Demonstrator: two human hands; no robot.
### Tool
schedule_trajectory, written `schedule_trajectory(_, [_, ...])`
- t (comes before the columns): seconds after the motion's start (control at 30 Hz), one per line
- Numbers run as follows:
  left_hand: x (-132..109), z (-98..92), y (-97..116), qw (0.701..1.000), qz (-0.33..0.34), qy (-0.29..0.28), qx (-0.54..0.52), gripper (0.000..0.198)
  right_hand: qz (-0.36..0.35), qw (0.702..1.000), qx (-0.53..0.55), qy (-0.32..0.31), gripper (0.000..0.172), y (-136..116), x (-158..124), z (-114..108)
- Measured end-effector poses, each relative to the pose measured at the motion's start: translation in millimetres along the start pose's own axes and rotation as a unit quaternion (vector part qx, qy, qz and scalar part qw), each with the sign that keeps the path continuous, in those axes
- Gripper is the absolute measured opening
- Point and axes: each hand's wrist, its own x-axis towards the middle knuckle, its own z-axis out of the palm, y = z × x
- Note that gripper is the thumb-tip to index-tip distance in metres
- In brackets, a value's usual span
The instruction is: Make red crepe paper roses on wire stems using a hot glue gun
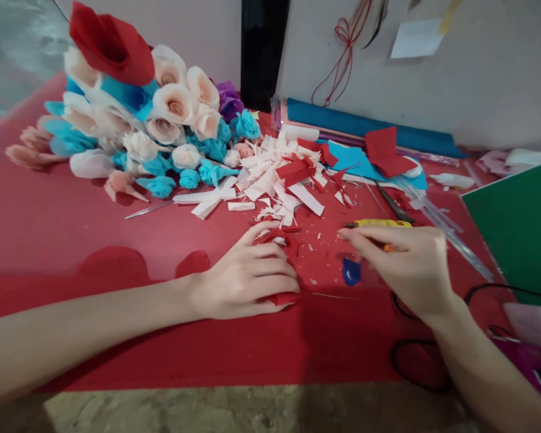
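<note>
Red paper (285,299) lies under my left hand (247,273), grip unclear; from here, I cannot tell if my right hand (406,261) grasps the yellow tool (379,223).

Left hand (252,270) over red scraps (290,242) on worktop (139,349) | right hand (410,258) at yellow tool (381,223), grip unclear | paper flowers (175,105) far left | pale strips (261,174) far middle

The left hand (252,273) lies palm down, fingers curved; the right hand (403,267) pinches.
</note>
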Motion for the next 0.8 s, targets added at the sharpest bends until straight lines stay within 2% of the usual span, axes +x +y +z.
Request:
schedule_trajectory(0.07, [-0.6,-0.3,-0.3,1.000,-0.003,0.003,0.000,0.013,0.001,1.000,0.000,0.009,0.033,2.7,0.4,-9.2])
schedule_trajectory(0.13, [-0.8,-0.3,-0.7,1.000,-0.005,0.005,-0.004,0.013,-0.006,1.000,-0.022,-0.006,0.061,10.2,0.7,-18.9])
schedule_trajectory(0.17, [-0.8,-0.2,-0.8,1.000,-0.007,0.006,-0.005,0.012,-0.007,0.998,-0.053,-0.016,0.069,16.5,-0.3,-23.8])
schedule_trajectory(0.2, [-0.6,0.0,-0.8,1.000,-0.010,0.009,-0.005,0.012,0.003,0.995,-0.100,-0.015,0.069,24.8,-2.6,-28.5])
schedule_trajectory(0.3, [-0.3,1.1,-0.6,1.000,-0.013,0.015,0.001,0.013,0.064,0.983,-0.169,0.018,0.038,59.1,-19.5,-39.5])
schedule_trajectory(0.37, [-0.6,1.7,-0.6,1.000,-0.012,0.016,0.005,0.014,0.095,0.976,-0.193,0.019,0.033,84.7,-35.9,-41.4])
schedule_trajectory(0.43, [-1.0,1.7,-0.8,1.000,-0.007,0.018,0.008,0.015,0.105,0.975,-0.194,-0.014,0.024,106.5,-50.7,-37.4])
schedule_trajectory(0.5, [-1.3,1.4,-0.9,1.000,-0.002,0.021,0.009,0.014,0.106,0.977,-0.185,-0.032,0.027,120.9,-59.6,-28.5])
schedule_trajectory(0.67, [0.2,0.3,0.9,0.999,0.003,0.028,0.016,0.013,0.130,0.978,-0.152,0.052,0.029,126.8,-58.3,-6.1])
schedule_trajectory(0.8, [2.8,-0.3,2.9,0.999,0.002,0.028,0.018,0.013,0.152,0.977,-0.091,0.118,0.030,113.3,-56.3,-5.3])
